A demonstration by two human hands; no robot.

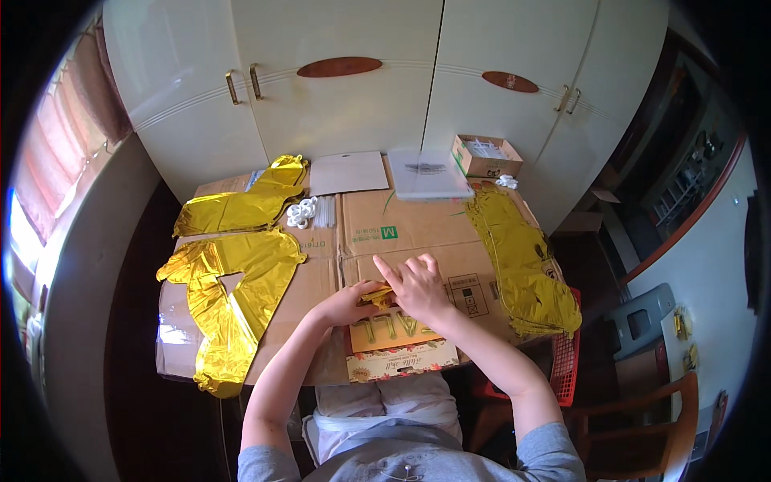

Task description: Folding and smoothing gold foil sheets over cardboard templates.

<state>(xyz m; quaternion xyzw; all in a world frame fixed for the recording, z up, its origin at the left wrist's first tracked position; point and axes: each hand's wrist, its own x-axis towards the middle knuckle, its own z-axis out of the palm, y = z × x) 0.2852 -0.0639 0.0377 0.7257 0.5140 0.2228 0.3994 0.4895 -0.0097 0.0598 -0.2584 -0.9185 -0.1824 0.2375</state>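
My left hand (352, 304) is closed around a small folded bundle of gold foil (377, 298), low over the cardboard's near middle. Right beside it is my right hand (419, 291), its index finger stretched out toward the upper left and the other fingers loosely bent apart. Its thumb side lies against the foil, and the thumb is hidden. Under my wrists lies a printed orange package card (401, 361) with gold letter shapes on it, partly covered by my right forearm.
Flat gold foil balloons (249, 281) lie at the left; another gold foil balloon (522, 265) hangs over the right edge. Behind are white rings (302, 213), a grey sheet (349, 173), a clear plastic packet (430, 177) and a small box (486, 157). A red basket (567, 369) stands lower right.
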